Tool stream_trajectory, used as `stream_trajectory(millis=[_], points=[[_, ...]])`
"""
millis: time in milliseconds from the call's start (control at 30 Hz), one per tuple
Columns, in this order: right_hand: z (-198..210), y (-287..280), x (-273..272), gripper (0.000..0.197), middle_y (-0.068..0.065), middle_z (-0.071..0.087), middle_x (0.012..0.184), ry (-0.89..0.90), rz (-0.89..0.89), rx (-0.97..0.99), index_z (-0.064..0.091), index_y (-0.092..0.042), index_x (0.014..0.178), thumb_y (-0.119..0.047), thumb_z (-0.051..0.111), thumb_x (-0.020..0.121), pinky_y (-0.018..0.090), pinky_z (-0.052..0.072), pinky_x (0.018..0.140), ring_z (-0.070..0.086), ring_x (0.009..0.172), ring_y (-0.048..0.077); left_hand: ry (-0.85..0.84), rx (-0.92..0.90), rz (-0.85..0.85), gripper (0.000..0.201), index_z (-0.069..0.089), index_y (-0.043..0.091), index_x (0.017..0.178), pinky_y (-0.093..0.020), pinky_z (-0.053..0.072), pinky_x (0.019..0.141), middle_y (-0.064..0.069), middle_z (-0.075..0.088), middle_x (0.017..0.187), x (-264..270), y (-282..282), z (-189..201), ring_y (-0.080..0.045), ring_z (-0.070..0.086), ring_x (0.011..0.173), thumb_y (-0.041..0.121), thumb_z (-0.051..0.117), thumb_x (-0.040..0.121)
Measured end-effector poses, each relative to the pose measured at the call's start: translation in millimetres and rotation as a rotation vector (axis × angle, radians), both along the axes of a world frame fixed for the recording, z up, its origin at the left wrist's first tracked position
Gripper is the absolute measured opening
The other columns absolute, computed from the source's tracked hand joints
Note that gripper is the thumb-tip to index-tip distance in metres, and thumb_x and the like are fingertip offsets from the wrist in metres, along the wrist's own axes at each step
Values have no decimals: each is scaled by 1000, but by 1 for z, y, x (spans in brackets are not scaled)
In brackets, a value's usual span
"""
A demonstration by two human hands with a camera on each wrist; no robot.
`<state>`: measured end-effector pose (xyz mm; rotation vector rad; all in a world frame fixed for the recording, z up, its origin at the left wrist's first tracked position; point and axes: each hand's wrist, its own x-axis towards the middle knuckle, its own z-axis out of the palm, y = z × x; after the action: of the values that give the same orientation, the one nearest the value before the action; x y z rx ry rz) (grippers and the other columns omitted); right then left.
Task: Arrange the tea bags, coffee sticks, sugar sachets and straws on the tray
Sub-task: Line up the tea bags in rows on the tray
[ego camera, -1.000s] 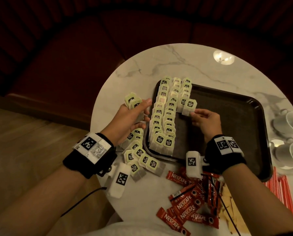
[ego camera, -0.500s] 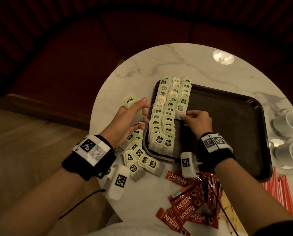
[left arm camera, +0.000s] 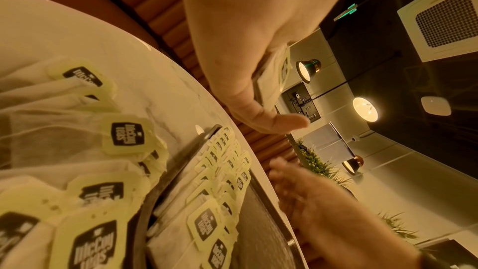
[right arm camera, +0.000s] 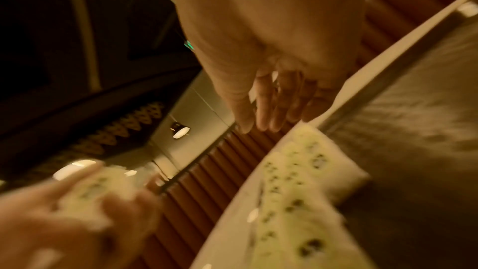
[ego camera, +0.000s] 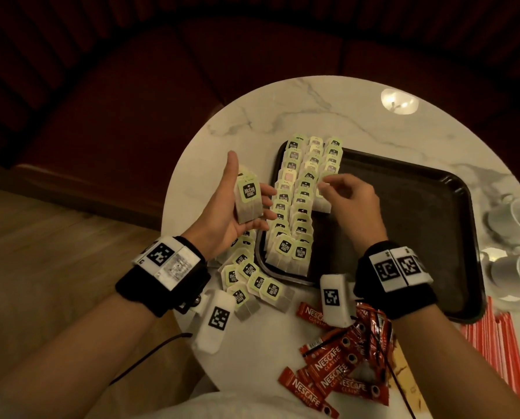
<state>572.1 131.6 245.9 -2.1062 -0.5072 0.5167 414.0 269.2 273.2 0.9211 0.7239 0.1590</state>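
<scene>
A black tray [ego camera: 404, 225] lies on the round marble table, with rows of green-tagged tea bags [ego camera: 298, 204] lined up along its left side. My left hand [ego camera: 251, 181] is turned palm up just left of the tray. It cradles a small stack of tea bags [ego camera: 249, 204], thumb stretched out. My right hand [ego camera: 337, 189] hovers over the short third row, fingers relaxed and holding nothing; the blurred right wrist view shows its fingers [right arm camera: 271, 114] straight. Loose tea bags [ego camera: 249, 276] lie below the left hand. Red coffee sticks [ego camera: 337, 367] are heaped near the table's front edge.
Red-and-white striped straws [ego camera: 500, 343] lie at the front right beside the tray. Two white cups [ego camera: 519, 219] stand at the table's right edge. Brown sachets [ego camera: 404, 370] show under the coffee sticks. A dark red bench curves behind the table.
My right hand set its tea bag onto the third row and let go. My left hand rolled palm up, showing the stack it holds.
</scene>
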Motion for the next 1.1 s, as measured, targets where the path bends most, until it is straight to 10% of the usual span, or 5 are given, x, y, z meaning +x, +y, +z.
stream_trajectory(millis=[200,567,833,967,1100], points=[[36,13,-43,11,-19,64,99,-29,346,101,72,-29,99,-35,65,92,20,46,82,56,94,-3,21,-21,-34,86,66,3,96,-26,53,53,-12,65,86,3,-5,1,-19,63,70,72,15,91],[31,18,-62,8,-10,61,101,61,360,139,71,-25,91,-28,75,85,6,37,76,50,91,-12,28,-21,-29,80,65,11,103,-31,60,67,-5,75,88,-1,-9,2,-17,71,81,69,10,93],[35,11,-49,8,6,68,98,239,280,295,62,-10,98,-17,62,96,32,52,84,64,92,13,-24,45,48,89,64,4,115,-39,58,68,-17,71,108,-2,-1,-3,-27,70,97,76,26,79],[41,8,-46,5,13,69,106,345,276,343,56,-8,98,-13,58,97,38,58,77,70,88,21,-44,231,156,38,65,16,84,-23,44,46,2,62,76,-1,0,-2,-10,54,63,52,61,74],[44,6,-45,8,19,69,106,353,282,399,55,-4,101,-7,59,95,30,59,74,72,87,24,-99,309,158,14,68,23,88,-19,30,41,8,53,68,1,2,-1,-5,39,56,20,75,77]])
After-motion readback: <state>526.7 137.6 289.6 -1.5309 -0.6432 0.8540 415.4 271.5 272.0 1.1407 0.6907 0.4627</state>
